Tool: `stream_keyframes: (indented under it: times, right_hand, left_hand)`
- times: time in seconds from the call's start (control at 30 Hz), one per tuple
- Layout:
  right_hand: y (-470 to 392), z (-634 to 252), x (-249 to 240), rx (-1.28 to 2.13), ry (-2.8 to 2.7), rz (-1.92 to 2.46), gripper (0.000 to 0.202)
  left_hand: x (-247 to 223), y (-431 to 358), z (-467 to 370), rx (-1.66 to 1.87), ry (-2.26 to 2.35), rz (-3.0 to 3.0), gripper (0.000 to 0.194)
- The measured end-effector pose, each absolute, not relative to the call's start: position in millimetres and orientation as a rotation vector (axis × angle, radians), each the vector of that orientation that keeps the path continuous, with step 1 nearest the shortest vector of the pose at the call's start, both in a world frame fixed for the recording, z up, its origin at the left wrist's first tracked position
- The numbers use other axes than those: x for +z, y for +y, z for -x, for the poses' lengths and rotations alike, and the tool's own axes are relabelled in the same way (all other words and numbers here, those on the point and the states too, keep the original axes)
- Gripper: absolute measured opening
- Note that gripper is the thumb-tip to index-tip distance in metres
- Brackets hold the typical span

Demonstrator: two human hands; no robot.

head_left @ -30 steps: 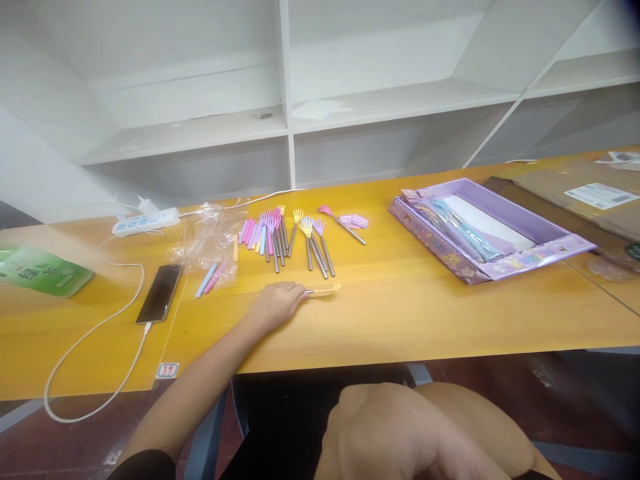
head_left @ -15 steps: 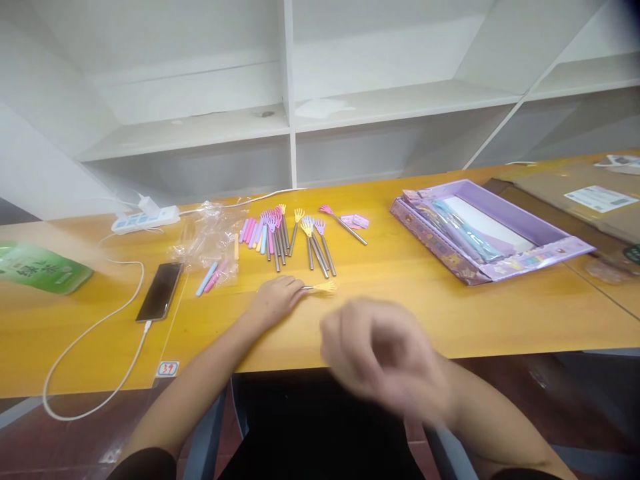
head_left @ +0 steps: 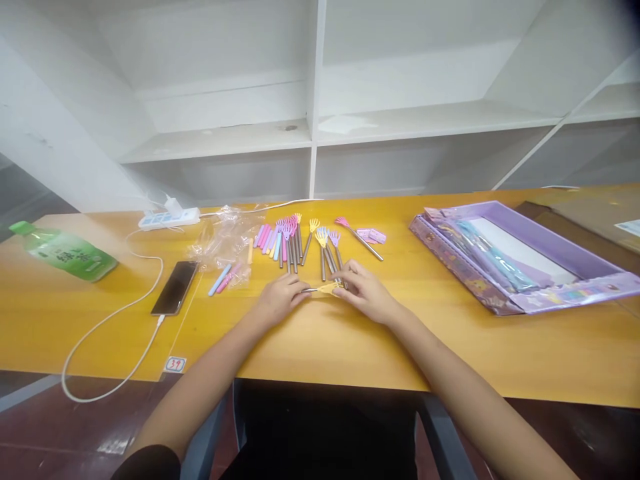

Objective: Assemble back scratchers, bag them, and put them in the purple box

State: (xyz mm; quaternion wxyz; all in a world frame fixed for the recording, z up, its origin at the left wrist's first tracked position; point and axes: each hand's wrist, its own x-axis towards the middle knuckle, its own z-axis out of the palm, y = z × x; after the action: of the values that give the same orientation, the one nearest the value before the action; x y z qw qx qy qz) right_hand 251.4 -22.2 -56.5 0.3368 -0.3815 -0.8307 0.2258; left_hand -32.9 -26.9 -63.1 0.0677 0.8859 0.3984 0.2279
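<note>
My left hand (head_left: 281,297) is closed around the metal rod of a small back scratcher with a yellow claw head (head_left: 327,288), low over the table. My right hand (head_left: 367,291) pinches the far end of that yellow head. Just beyond my hands lie several more back scratchers with grey metal rods and pink, purple, yellow and blue heads (head_left: 287,228). One pink-headed back scratcher (head_left: 360,239) lies apart on the right. Left of the group are several pastel handle sleeves (head_left: 263,237), with a blue sleeve (head_left: 219,280) and a pink one nearer to me.
Crumpled clear plastic (head_left: 225,230) lies behind the loose sleeves. At left are a phone (head_left: 175,288) on a white cable, a power strip (head_left: 170,219) and a green bottle (head_left: 70,253) on its side. A purple box (head_left: 510,207) with packaged items and a cardboard box (head_left: 590,207) stand right.
My right hand has come down from in front of my body to the yellow head. My left hand keeps hold of the rod. The camera view has shifted.
</note>
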Motion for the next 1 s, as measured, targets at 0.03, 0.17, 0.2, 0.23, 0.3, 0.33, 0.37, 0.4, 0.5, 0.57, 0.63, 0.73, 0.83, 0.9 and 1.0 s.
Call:
stream_keyframes:
  times: [0.03, 0.17, 0.2, 0.23, 0.3, 0.33, 0.37, 0.4, 0.5, 0.57, 0.63, 0.73, 0.83, 0.9, 1.0]
  right_hand:
    - [-24, -249, -55, 0.602, -2.203, 0.976, 0.035]
    - [-25, -242, -55, 0.706, -2.215, 0.919, 0.031]
    - [-24, -242, -56, 0.747, -2.202, 0.919, 0.030]
    - [-23, -242, -57, 0.786, -2.188, 0.928, 0.030]
    - [-20, -243, -59, 0.855, -2.151, 0.960, 0.029]
    - [-19, -244, -59, 0.882, -2.121, 0.980, 0.030]
    - [-18, -245, -60, 0.907, -2.087, 1.001, 0.030]
    - [-17, -246, -60, 0.936, -2.049, 1.022, 0.032]
    - [-13, -249, -62, 1.080, -1.891, 1.061, 0.038]
    - [-9, -252, -63, 1.174, -1.739, 1.057, 0.042]
    - [-5, -256, -64, 1.204, -1.567, 1.054, 0.045]
    - [2, -261, -65, 1.190, -1.318, 1.053, 0.050]
    - [9, -265, -67, 1.181, -1.127, 1.020, 0.052]
    - [13, -266, -69, 1.190, -1.047, 0.992, 0.053]
    - [18, -268, -71, 1.214, -0.959, 0.949, 0.053]
  left_hand:
    - [-63, -27, 33, 0.694, 1.190, -2.675, 0.032]
    - [-61, -29, 32, 0.716, 1.123, -2.672, 0.032]
    - [-61, -30, 32, 0.713, 1.114, -2.665, 0.031]
    - [-60, -30, 32, 0.708, 1.110, -2.655, 0.031]
    - [-60, -31, 32, 0.682, 1.118, -2.637, 0.029]
    - [-60, -31, 32, 0.665, 1.127, -2.630, 0.028]
    - [-59, -31, 33, 0.648, 1.136, -2.622, 0.028]
    - [-59, -30, 33, 0.635, 1.147, -2.613, 0.027]
    - [-57, -30, 36, 0.623, 1.191, -2.579, 0.027]
    - [-53, -30, 39, 0.635, 1.223, -2.560, 0.028]
    - [-44, -29, 45, 0.664, 1.257, -2.572, 0.028]
    - [-22, -21, 63, 0.805, 1.401, -2.601, 0.027]
    - [3, -1, 93, 1.040, 1.745, -2.514, 0.027]
    - [15, 18, 116, 1.061, 1.956, -2.452, 0.024]
    - [22, 47, 145, 0.849, 2.111, -2.409, 0.026]
